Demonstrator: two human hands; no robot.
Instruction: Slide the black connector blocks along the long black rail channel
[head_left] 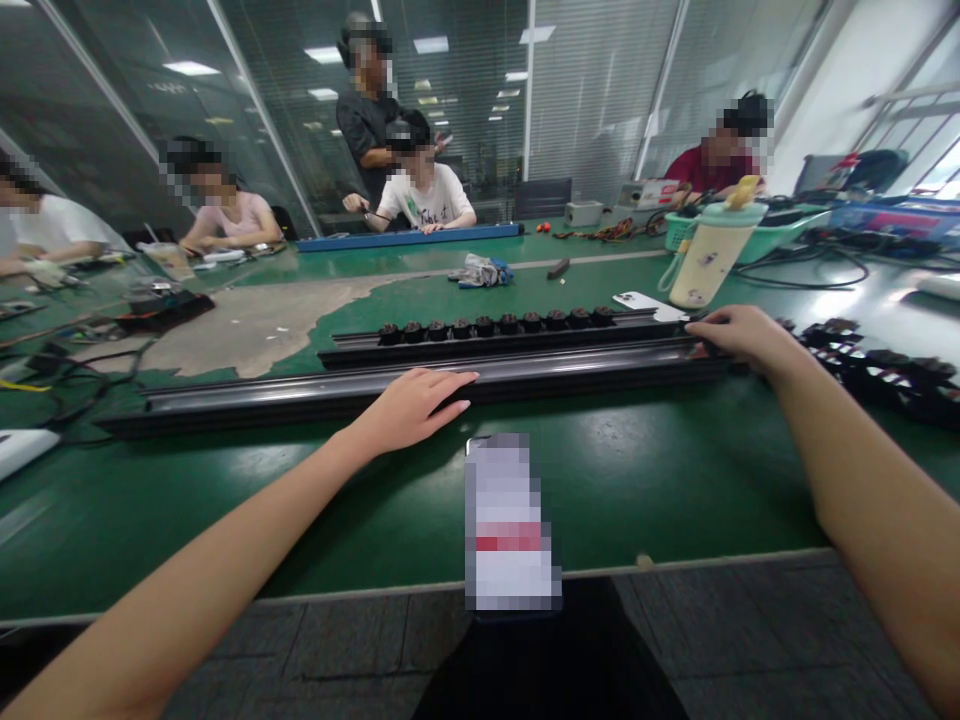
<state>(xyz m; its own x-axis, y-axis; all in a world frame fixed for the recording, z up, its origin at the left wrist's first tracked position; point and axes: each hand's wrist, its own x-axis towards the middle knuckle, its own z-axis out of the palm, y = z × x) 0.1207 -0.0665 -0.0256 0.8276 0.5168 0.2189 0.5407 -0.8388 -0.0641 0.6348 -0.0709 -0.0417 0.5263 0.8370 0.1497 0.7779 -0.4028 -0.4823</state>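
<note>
A long black rail (585, 372) with a shiny grooved top lies across the green table in front of me. My left hand (420, 405) rests on the front edge of this rail near its middle, fingers stretched out and thumb apart. At the right end, my right hand (739, 332) has its fingers pinched together beside the rails; what is between them, if anything, is too small to make out. Just behind lies a second black rail (352, 356), and along it stands a row of several round black parts (508, 323).
A phone (510, 570) lies at the near table edge. Beyond my right hand stand a cream tumbler (709, 262) and a white phone (637, 300). Black parts (877, 360) lie right, crumpled gloves (481, 270) farther back, cables (37, 365) left. Several people sit or stand across the table.
</note>
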